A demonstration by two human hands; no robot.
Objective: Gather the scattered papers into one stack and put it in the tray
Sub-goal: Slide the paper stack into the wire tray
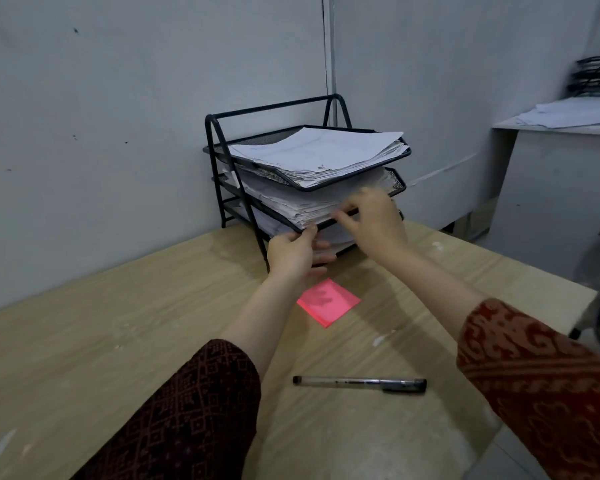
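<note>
1. Grey walls met in a corner behind the black mesh tray rack.
2. A wooden table bore the rack.
3. Paper stacks filled the rack's tiers.
4. The left hand pinched the middle tier's front rim; the right hand, fingers curled and blurred, touched that tier's papers.
5. A pink notepad and a pen lay in front of the rack.

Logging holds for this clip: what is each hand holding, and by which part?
Left hand holds the middle tray at its front-left corner rim. Right hand is blurred, its fingers at the front edge of that tray's paper stack; whether it has a grip cannot be told.
</note>
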